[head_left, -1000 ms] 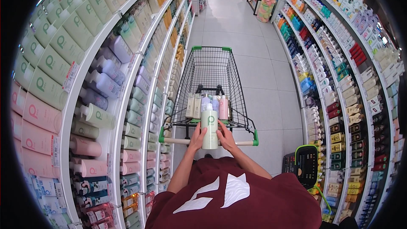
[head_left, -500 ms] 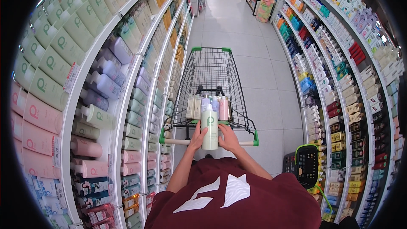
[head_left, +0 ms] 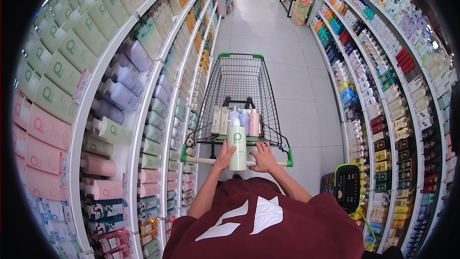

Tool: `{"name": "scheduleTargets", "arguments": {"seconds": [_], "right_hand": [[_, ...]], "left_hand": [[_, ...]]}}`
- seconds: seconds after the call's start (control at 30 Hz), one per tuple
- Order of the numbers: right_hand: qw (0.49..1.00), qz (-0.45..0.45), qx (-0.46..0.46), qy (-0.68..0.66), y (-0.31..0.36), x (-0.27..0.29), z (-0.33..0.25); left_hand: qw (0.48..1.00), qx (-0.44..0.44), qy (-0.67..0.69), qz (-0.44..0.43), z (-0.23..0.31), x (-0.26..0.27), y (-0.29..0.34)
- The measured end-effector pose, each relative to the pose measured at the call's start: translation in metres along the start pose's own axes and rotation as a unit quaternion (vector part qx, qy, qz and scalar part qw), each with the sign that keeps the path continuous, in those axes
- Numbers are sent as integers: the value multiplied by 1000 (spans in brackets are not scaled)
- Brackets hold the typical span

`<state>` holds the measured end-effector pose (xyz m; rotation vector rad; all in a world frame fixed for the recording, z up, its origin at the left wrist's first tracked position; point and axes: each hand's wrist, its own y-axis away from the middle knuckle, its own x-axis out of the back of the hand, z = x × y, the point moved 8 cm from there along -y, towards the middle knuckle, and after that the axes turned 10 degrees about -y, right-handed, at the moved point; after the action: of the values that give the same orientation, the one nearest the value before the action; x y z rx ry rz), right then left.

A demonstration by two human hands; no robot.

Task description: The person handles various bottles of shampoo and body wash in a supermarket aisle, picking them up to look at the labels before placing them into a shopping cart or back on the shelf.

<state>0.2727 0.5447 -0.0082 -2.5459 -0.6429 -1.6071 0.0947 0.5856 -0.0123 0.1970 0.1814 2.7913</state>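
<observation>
While the left hand point(head_left: 224, 156) has its grip on the pale green pump bottle point(head_left: 237, 147), held at the cart handle point(head_left: 203, 160), the right hand point(head_left: 264, 159) is released just beside it, fingers spread. With 1 hand bearing the weight, firm pressure around the bottle's middle should limit slipping.

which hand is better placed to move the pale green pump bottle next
Likely the left grip: its thumb lies on the front of the pale green bottle, while the right grip appears off it, fingers spread near the cart handle.
</observation>
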Motion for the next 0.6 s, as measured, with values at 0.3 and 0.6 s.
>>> {"name": "scheduleTargets", "arguments": {"seconds": [0.3,0.6], "right_hand": [[994,46,83,-49,-5,18,-9],[994,45,86,-56,-5,20,-12]], "left_hand": [[1000,0,-17,14,-5,4,0],[1000,0,-19,24,-6,6,3]]}}
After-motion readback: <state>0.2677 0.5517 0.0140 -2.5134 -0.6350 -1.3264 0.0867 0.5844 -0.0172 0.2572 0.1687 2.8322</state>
